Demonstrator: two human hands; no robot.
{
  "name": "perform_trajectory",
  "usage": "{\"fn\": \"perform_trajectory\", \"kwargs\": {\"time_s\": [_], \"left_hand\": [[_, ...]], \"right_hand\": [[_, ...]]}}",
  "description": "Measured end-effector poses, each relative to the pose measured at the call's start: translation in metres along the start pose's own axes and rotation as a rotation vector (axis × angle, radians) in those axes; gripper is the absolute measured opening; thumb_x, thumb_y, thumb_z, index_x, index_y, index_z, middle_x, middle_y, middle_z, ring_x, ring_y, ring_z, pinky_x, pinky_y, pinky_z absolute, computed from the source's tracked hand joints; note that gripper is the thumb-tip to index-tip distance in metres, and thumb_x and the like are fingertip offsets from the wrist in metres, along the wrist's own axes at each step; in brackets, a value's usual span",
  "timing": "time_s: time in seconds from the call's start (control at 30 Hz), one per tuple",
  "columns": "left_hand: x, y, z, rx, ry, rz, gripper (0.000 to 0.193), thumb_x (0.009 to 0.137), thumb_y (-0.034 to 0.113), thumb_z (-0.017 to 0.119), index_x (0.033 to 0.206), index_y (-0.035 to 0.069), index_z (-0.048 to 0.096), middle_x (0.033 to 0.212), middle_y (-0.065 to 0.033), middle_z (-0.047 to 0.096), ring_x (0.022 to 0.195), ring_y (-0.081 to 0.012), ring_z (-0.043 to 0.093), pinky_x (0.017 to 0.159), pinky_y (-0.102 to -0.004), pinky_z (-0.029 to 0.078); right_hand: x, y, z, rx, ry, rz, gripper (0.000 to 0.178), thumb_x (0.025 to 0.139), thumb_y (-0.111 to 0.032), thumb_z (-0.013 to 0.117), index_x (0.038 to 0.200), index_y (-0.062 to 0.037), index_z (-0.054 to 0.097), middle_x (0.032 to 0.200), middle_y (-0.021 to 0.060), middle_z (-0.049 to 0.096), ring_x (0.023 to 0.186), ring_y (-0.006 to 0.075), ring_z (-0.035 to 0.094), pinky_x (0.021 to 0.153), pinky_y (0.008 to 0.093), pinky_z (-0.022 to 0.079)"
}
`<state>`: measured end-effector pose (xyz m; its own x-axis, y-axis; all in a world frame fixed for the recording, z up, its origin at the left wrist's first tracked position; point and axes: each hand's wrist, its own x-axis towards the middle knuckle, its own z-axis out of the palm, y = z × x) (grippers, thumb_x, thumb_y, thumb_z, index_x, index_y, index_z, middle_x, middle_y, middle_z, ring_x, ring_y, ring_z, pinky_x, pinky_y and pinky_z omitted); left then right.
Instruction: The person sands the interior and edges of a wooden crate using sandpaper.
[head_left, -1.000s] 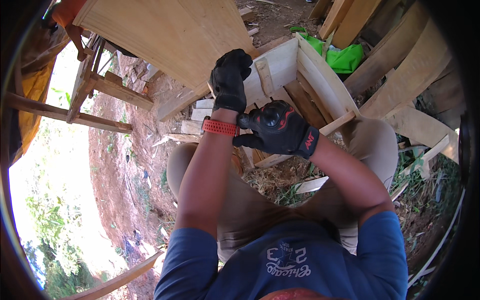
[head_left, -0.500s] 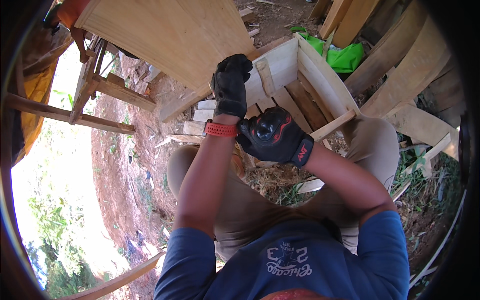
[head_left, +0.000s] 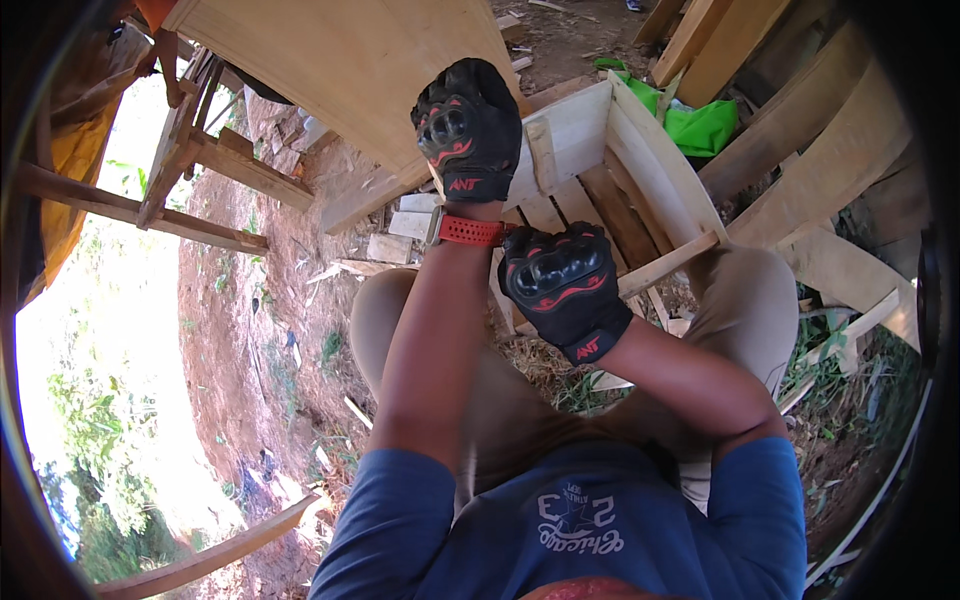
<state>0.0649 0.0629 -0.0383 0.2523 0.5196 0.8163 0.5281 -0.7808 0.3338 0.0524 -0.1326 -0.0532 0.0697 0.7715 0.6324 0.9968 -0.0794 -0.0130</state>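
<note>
Both my hands wear black gloves with hard black knuckle guards and red trim. My left hand [head_left: 468,135] is raised over the edge of a large pale wooden panel [head_left: 330,75], back up, its fingers curled in and nothing seen in them. Around my left wrist runs a red perforated watch strap [head_left: 470,230], with the watch's edge showing on the left. Close against the strap's right end is my right hand [head_left: 562,285], closed; its fingertips are hidden, so what it pinches cannot be made out. Beyond it stands an open wooden crate [head_left: 665,165] with a slatted bottom.
Wooden boards [head_left: 790,130] lean at the far right, near a bright green bag [head_left: 700,128]. A rough timber frame [head_left: 140,210] stands at the left. Wood offcuts [head_left: 388,247] lie on the dirt by my knees. At the lower left is a curved strip of wood [head_left: 210,555].
My left hand has turned so the back of its glove faces up. My right hand has shifted slightly right and down, staying by the watch strap.
</note>
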Motion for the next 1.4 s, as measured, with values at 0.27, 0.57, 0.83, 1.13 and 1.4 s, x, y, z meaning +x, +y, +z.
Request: {"fn": "perform_trajectory", "kwargs": {"time_s": [0.27, 0.57, 0.83, 1.13, 1.4], "left_hand": [[0.002, -0.015, 0.009, -0.454, -0.321, -0.438, 0.031, 0.091, 0.034, 0.060, 0.095, 0.007, 0.076, 0.091, -0.0134, 0.076, 0.092, -0.0323, 0.071, 0.081, -0.0428, 0.053], [-0.004, -0.008, -0.007, -0.712, -0.388, -0.630, 0.028, 0.092, 0.025, 0.063, 0.103, 0.004, 0.078, 0.092, -0.0058, 0.077, 0.082, -0.0160, 0.071, 0.080, -0.0311, 0.055], [-0.012, -0.018, -0.006, -0.375, -0.442, -0.322, 0.020, 0.089, 0.017, 0.060, 0.097, 0.012, 0.078, 0.107, -0.0052, 0.075, 0.100, -0.0223, 0.071, 0.089, -0.0361, 0.055], [-0.013, -0.018, -0.008, -0.454, -0.451, -0.306, 0.022, 0.095, 0.018, 0.058, 0.102, 0.007, 0.076, 0.100, -0.0040, 0.076, 0.091, -0.0172, 0.072, 0.082, -0.0313, 0.056], [-0.012, -0.024, -0.012, -0.766, -0.478, -0.577, 0.023, 0.097, 0.020, 0.062, 0.107, 0.004, 0.075, 0.092, -0.0043, 0.076, 0.084, -0.0113, 0.071, 0.076, -0.0268, 0.055]], "right_hand": [[0.005, 0.021, 0.001, 0.467, -0.237, 0.162, 0.035, 0.090, -0.029, 0.073, 0.115, -0.0048, 0.066, 0.080, 0.0114, 0.071, 0.064, 0.0301, 0.068, 0.065, 0.0418, 0.053], [0.013, 0.019, -0.003, 0.989, -0.291, 0.261, 0.032, 0.088, -0.028, 0.073, 0.109, -0.0049, 0.063, 0.094, 0.0179, 0.072, 0.086, 0.0361, 0.071, 0.075, 0.0466, 0.056], [0.005, 0.001, -0.007, 0.538, -0.200, 0.188, 0.022, 0.087, -0.022, 0.070, 0.095, -0.0063, 0.057, 0.077, 0.0157, 0.063, 0.067, 0.0363, 0.067, 0.060, 0.0477, 0.053], [0.012, 0.006, -0.016, 0.476, -0.122, 0.078, 0.026, 0.088, -0.028, 0.072, 0.092, -0.0078, 0.056, 0.073, 0.0129, 0.060, 0.062, 0.0352, 0.064, 0.057, 0.0464, 0.051], [0.015, 0.000, -0.009, 0.711, 0.005, 0.157, 0.042, 0.084, -0.024, 0.081, 0.116, -0.0041, 0.063, 0.098, 0.0156, 0.071, 0.084, 0.0342, 0.072, 0.071, 0.0435, 0.057]]}}
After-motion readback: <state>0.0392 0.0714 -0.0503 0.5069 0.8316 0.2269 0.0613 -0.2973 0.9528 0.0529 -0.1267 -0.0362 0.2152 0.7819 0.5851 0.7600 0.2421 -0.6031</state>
